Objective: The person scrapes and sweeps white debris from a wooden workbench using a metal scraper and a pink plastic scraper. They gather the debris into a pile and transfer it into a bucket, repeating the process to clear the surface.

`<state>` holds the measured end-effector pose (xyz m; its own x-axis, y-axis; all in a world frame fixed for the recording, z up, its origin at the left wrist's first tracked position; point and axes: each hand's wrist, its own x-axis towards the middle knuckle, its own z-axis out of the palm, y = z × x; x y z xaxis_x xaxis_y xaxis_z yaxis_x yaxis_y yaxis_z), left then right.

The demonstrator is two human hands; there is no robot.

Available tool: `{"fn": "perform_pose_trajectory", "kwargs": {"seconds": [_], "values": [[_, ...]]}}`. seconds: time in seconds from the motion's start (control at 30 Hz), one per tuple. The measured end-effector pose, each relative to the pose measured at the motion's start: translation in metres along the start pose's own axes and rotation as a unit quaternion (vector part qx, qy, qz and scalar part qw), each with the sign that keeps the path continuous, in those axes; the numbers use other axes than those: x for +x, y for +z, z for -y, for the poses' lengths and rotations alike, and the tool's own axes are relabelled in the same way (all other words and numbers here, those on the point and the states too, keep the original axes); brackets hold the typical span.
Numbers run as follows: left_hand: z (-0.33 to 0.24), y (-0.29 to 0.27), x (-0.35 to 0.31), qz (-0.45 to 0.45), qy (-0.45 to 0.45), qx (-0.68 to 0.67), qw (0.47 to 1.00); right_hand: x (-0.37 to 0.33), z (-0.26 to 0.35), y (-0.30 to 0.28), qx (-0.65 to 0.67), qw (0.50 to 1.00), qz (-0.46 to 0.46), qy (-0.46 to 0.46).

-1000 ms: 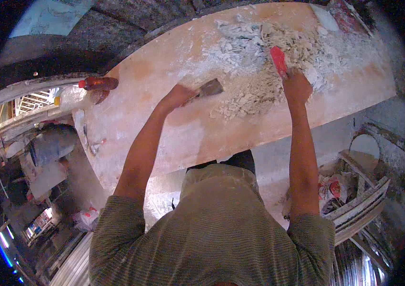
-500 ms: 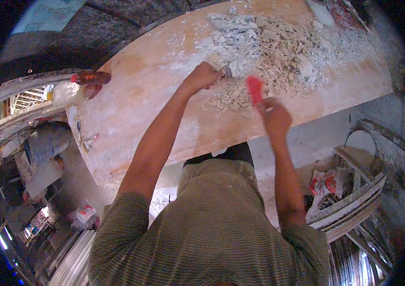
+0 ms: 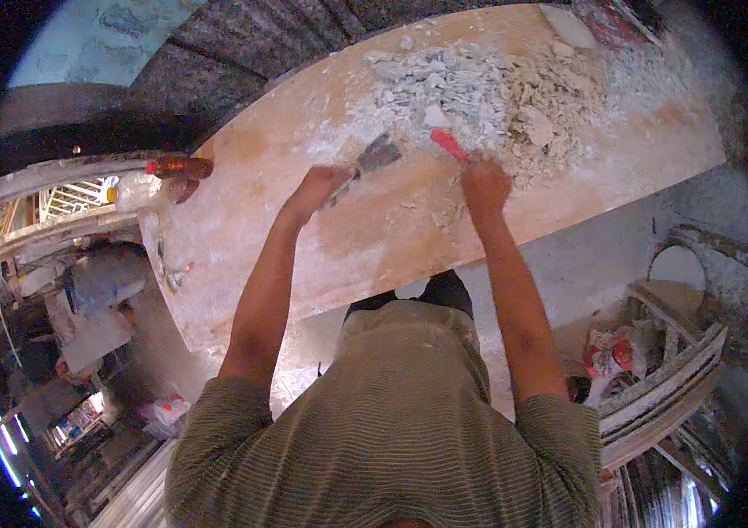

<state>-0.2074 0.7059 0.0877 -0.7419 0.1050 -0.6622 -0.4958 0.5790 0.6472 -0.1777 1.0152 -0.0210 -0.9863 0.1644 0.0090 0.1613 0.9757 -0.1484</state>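
Observation:
A heap of broken flakes (image 3: 543, 88), pale grey on its left and tan on its right, is spread over a wooden board (image 3: 286, 123) dusted with white powder. My left hand (image 3: 319, 189) is closed round the handle of a putty knife (image 3: 380, 152), its dark flat blade pointing up and right, left of the heap. In my right hand (image 3: 485, 185) is a red flat tool (image 3: 447, 141), its end at the near edge of the flakes; its exact kind is not clear. A few loose crumbs (image 3: 431, 213) lie between my hands.
A brown bottle with a red cap (image 3: 182, 167) lies at the board's left edge. Down at the right, a wooden frame (image 3: 668, 387) stands beside a red-and-white bag (image 3: 611, 352). A white rounded piece (image 3: 567, 26) rests at the board's far edge.
My left hand with the putty knife has drawn left and nearer, away from the flakes. The red tool now tilts to the left, and fewer flakes lie between my hands.

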Motion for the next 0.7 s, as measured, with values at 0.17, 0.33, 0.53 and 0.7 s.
{"fn": "perform_pose_trajectory", "kwargs": {"seconds": [0.17,0.33,0.53,0.7], "values": [[0.109,0.038,0.052,0.044,0.103,0.013,0.994,0.052,-0.062,-0.018,-0.063,0.992,-0.107,-0.006],[0.049,0.102,0.098,0.023,0.032,-0.025,0.999,0.097,-0.114,-0.050,-0.035,0.998,-0.045,0.040],[0.034,0.070,0.039,0.022,-0.016,-0.045,0.999,0.072,-0.108,-0.087,0.045,0.994,-0.030,0.095],[0.014,0.077,0.063,0.035,-0.006,-0.103,0.994,0.046,-0.090,-0.076,0.115,0.984,-0.035,0.135]]}}
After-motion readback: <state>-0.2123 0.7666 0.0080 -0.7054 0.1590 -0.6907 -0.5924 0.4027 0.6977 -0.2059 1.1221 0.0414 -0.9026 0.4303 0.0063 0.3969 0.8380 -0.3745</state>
